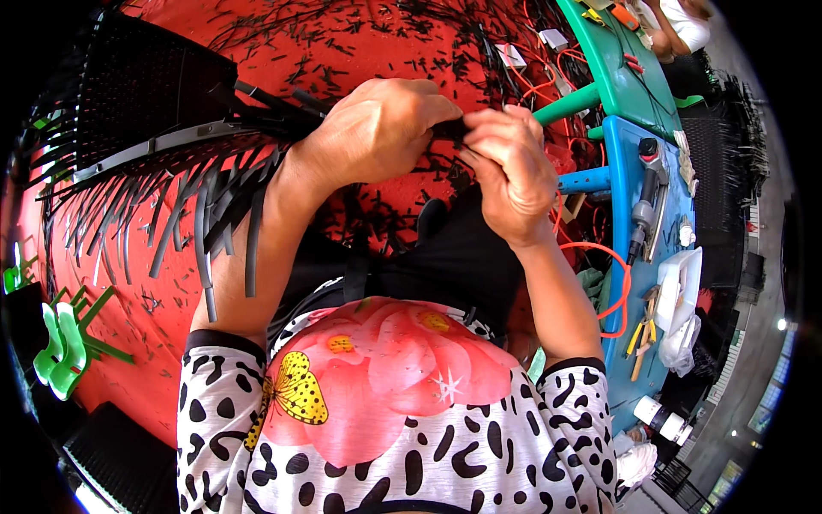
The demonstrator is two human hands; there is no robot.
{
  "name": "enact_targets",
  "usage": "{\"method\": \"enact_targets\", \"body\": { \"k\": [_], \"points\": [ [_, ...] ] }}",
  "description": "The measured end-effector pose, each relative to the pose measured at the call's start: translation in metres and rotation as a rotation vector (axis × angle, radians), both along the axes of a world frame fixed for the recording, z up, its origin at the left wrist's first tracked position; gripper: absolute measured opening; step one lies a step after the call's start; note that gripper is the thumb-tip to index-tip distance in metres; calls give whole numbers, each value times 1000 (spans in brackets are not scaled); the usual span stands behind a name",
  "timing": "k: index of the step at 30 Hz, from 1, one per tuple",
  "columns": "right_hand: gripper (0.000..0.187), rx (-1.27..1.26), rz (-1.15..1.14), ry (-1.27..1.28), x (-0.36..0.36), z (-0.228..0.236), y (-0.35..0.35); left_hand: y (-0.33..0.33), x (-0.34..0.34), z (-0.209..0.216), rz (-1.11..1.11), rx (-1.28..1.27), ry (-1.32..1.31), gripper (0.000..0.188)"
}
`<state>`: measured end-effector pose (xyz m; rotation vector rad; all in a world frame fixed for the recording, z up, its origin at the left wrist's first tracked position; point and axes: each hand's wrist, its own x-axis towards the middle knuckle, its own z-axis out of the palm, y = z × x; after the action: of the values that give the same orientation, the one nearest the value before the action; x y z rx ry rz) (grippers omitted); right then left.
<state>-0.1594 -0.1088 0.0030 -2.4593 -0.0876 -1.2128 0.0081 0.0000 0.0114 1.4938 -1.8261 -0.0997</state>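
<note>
My left hand [381, 124] is closed in a fist around black strips, knuckles up. Close by on its right, my right hand [512, 171] has its thumb and fingers pinched together, slightly blurred. A short dark strip [449, 130] shows between the two hands; its ends are hidden in the fingers. Left of my left wrist stands a woven black panel [154, 81] with a curved grey metal bar [158, 152] along its near edge. Many loose flat strips [205, 227] hang from that edge, some lying over my left forearm.
Black scraps litter the red floor [171, 338]. At right, a blue table [632, 377] bears a power drill [648, 184], yellow-handled pliers [642, 334] and a white tray [681, 287]. An orange hose [623, 278] loops beside it. Green chairs [64, 347] lie left; another person [681, 30] sits beyond the green table [629, 86].
</note>
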Motion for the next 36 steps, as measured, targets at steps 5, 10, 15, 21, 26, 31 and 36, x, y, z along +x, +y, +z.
{"method": "enact_targets", "body": {
  "k": [5,10,15,21,26,31,36],
  "points": [
    [12,104,29,59,-9,11,3,5,-7,-4,18,5,6,29],
    [14,17,98,165,18,33,-25,6,-18,-8,165,-22,-100,21],
    [10,208,111,420,43,40,-44,3,-19,-7,221,-131,-146,25],
    [10,580,265,662,62,16,-74,-4,-18,-6,272,-89,-41,26],
    [14,685,327,902,69,25,-75,-3,-14,-6,258,-118,-126,31],
    [13,581,364,876,66,14,-84,-4,-18,-1,252,-103,-375,23],
    [23,72,76,589,64,6,-78,-5,-15,6,213,36,-259,28]
  ]
}}
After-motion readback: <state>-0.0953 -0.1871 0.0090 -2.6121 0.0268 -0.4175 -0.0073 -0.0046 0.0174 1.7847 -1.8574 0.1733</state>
